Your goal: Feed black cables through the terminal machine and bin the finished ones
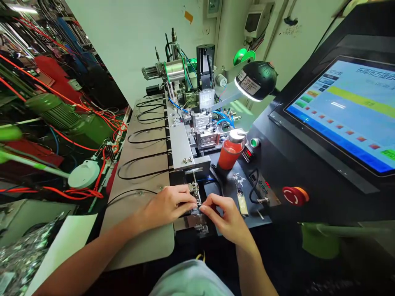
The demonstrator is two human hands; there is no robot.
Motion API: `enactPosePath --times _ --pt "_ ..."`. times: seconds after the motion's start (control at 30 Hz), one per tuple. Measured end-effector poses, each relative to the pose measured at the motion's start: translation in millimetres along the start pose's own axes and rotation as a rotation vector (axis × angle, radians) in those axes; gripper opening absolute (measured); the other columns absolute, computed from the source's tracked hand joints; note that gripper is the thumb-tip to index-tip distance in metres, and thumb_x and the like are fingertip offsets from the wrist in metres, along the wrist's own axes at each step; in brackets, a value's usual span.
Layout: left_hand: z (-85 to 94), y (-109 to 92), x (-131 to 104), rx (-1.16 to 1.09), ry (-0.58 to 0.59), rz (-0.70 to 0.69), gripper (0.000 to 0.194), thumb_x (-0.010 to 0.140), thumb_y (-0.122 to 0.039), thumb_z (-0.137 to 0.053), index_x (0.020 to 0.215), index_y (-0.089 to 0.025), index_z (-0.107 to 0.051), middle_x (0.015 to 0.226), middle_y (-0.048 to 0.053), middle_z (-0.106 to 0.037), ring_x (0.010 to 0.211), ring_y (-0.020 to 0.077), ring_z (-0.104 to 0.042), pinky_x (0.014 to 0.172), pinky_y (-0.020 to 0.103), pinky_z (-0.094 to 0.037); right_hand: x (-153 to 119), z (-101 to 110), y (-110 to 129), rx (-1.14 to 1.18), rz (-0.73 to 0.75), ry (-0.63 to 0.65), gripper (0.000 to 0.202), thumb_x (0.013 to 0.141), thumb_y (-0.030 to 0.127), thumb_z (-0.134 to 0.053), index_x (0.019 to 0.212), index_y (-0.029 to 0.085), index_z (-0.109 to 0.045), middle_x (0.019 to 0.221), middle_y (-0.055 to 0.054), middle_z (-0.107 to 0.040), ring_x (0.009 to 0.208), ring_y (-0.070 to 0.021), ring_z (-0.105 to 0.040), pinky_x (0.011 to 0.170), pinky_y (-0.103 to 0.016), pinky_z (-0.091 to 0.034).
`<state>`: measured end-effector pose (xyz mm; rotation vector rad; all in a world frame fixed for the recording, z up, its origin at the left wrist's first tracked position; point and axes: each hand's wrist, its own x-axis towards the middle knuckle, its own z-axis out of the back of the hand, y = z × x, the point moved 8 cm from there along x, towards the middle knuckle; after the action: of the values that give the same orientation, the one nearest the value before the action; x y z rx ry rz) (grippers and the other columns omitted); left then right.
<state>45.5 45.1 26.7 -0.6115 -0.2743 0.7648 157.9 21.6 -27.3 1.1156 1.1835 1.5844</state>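
Metal parts of a small fixture [194,190] lie directly between the two hands in the head view, just off the right edge of the beige plate [145,164], near its front right corner. The left hand [173,203] reaches across that edge, thumb and forefinger drawn together beside the fixture. The right hand [224,214] comes from the other side, its thumb and forefinger nearly meeting; whether either pinches something cannot be told. Looped black cables [148,142] line the plate's right edge. Beyond the right hand stands a red bottle [228,155].
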Motion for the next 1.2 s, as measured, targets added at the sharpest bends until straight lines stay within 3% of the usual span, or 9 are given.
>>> enactPosePath --times 0.17,0.27,0.4,0.53,0.67,0.8,1.03,1.2 --pt "3.6 8 1 -0.303 -0.225 0.159 0.020 0.090 -0.026 -0.056 0.080 -0.015 -0.069 0.069 -0.001 -0.055 0.056 0.0067 -0.052 0.054 0.018 -0.041 -6 11 14 -0.006 0.169 -0.459 0.016 0.093 0.023 -0.053 0.077 0.019 -0.055 0.066 0.002 -0.055 0.058 -0.0114 -0.050 0.054 -0.023 -0.039" --pt "-5.9 10 0 -0.493 -0.262 0.215 0.023 0.090 -0.031 -0.055 0.081 -0.014 -0.068 0.072 -0.001 -0.055 0.051 0.0047 -0.050 0.048 0.017 -0.040 -10 5 23 -0.090 0.254 -0.595 0.014 0.093 0.018 -0.051 0.079 0.020 -0.052 0.065 0.002 -0.053 0.056 -0.0117 -0.051 0.052 -0.023 -0.040" --pt "-9.8 9 -2 -0.531 -0.284 0.246 0.026 0.089 -0.033 -0.056 0.078 -0.013 -0.068 0.073 0.000 -0.055 0.052 0.0047 -0.049 0.048 0.017 -0.040 -13 2 34 -0.211 0.340 -0.685 0.013 0.092 0.014 -0.050 0.080 0.019 -0.052 0.064 0.002 -0.053 0.053 -0.0106 -0.050 0.050 -0.022 -0.039" --pt "-5.5 12 -2 -0.431 -0.278 0.267 0.024 0.089 -0.032 -0.056 0.078 -0.014 -0.068 0.072 0.000 -0.057 0.056 0.0071 -0.052 0.053 0.018 -0.041 -10 6 28 -0.179 0.297 -0.640 0.014 0.093 0.015 -0.050 0.080 0.019 -0.052 0.065 0.003 -0.053 0.054 -0.0098 -0.050 0.051 -0.020 -0.039" --pt "3.0 25 3 -0.167 -0.254 0.309 0.023 0.089 -0.026 -0.053 0.074 -0.015 -0.067 0.073 0.001 -0.061 0.067 0.0115 -0.056 0.062 0.022 -0.040 -2 15 4 -0.122 0.117 -0.497 0.019 0.095 0.025 -0.050 0.078 0.018 -0.056 0.066 0.002 -0.055 0.058 -0.0106 -0.052 0.054 -0.020 -0.041" --pt "-1.5 47 5 -0.037 -0.168 0.425 0.024 0.089 -0.024 -0.050 0.072 -0.016 -0.066 0.074 0.002 -0.065 0.070 0.0134 -0.057 0.066 0.024 -0.038 -5 32 -17 -0.140 -0.024 -0.548 0.028 0.093 0.035 -0.052 0.071 0.018 -0.055 0.059 0.004 -0.051 0.053 -0.0104 -0.047 0.050 -0.020 -0.037" --pt "-9.4 53 7 0.045 -0.136 0.460 0.025 0.089 -0.024 -0.047 0.075 -0.017 -0.067 0.074 0.001 -0.067 0.070 0.0140 -0.058 0.067 0.025 -0.037 -7 31 -29 -0.152 -0.053 -0.540 0.030 0.092 0.038 -0.052 0.070 0.018 -0.055 0.059 0.003 -0.051 0.052 -0.0105 -0.045 0.051 -0.022 -0.035" --pt "-9.7 51 10 0.077 -0.113 0.481 0.024 0.088 -0.023 -0.048 0.074 -0.017 -0.067 0.071 0.001 -0.067 0.066 0.0135 -0.056 0.064 0.024 -0.035 6 21 -34 -0.111 -0.062 -0.412 0.031 0.096 0.037 -0.045 0.072 0.018 -0.052 0.062 0.003 -0.049 0.057 -0.0114 -0.044 0.054 -0.023 -0.034"
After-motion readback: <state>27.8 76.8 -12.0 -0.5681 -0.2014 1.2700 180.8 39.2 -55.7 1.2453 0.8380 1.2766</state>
